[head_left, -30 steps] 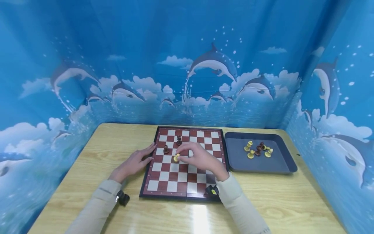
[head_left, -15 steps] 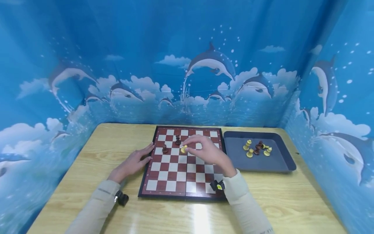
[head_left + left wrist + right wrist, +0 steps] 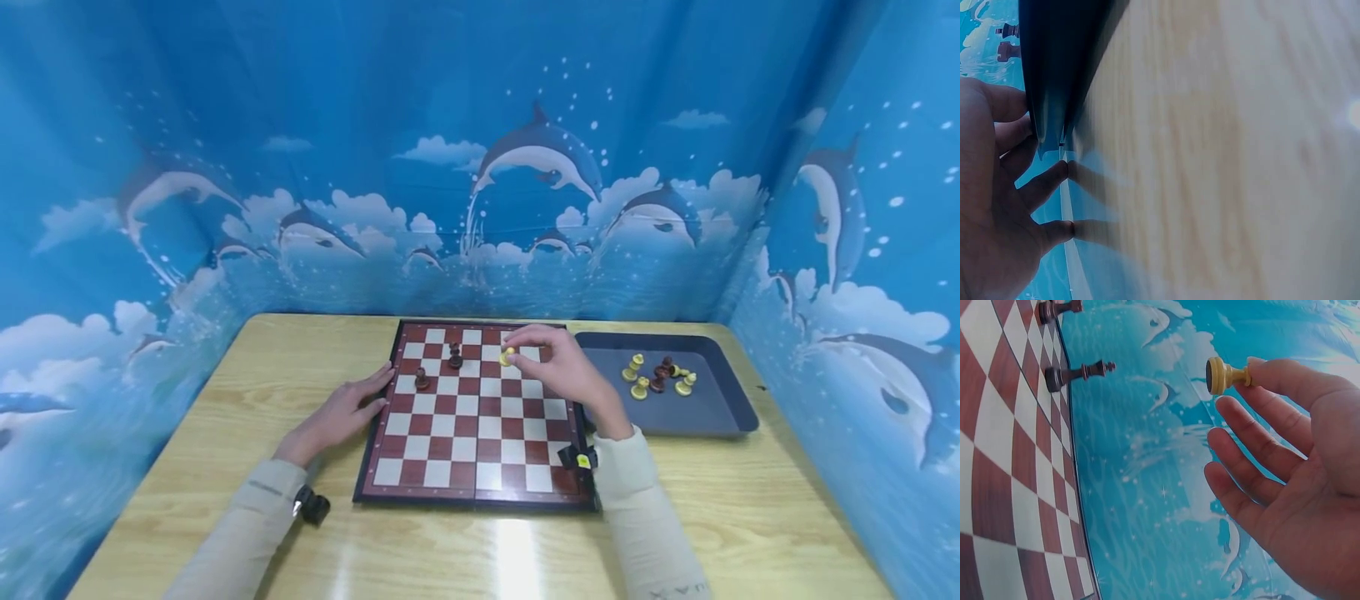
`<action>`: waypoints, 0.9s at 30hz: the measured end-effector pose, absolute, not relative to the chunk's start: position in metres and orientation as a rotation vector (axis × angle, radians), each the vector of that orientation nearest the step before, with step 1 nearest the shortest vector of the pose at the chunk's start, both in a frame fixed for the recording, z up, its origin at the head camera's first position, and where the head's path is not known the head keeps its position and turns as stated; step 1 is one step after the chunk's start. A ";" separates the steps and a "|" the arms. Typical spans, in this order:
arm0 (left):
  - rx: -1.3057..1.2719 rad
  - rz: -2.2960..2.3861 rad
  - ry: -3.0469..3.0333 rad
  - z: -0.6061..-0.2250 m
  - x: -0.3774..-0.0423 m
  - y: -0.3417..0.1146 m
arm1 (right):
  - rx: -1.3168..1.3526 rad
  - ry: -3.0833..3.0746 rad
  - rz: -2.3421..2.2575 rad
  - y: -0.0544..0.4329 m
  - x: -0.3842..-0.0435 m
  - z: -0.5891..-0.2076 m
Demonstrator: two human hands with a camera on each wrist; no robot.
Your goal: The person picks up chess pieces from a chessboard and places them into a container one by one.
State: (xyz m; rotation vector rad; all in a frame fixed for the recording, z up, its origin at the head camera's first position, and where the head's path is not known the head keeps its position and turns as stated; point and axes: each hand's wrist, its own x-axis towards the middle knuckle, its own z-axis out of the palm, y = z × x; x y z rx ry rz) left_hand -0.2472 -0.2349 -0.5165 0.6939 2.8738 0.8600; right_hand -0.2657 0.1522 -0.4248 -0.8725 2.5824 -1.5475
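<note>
A yellow chess piece (image 3: 507, 357) hangs above the far right half of the chessboard (image 3: 480, 497), base down. Between thumb and forefinger, my right hand (image 3: 566, 371) pinches it by its upper end. The right wrist view shows the yellow piece's dark underside apart from the board; its top is hidden by the fingertips. A dark chess king (image 3: 1079, 375) and another dark chess piece (image 3: 422, 380) stand upright on the board's left half. At the board's left edge rests my left hand (image 3: 337, 419), fingers extended and touching the black rim.
To the right of the board stands a grey tray (image 3: 701, 421) with several yellow and dark chess pieces, some upright and some lying. A dolphin-print curtain (image 3: 420, 275) hangs behind the wooden table (image 3: 420, 554). My right forearm reaches over the board's right edge.
My right hand has carried the yellow piece from the board's left half, beside the dark pieces, rightward and away from me. The left hand keeps its place.
</note>
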 end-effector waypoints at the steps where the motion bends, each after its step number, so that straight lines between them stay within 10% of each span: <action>1: 0.688 0.859 2.871 -0.517 -0.247 -0.235 | -0.854 2.582 -1.555 0.154 -0.266 -0.425; 27: 0.670 0.860 2.854 -0.517 -0.248 -0.234 | -0.629 2.679 -1.678 0.204 -0.285 -0.438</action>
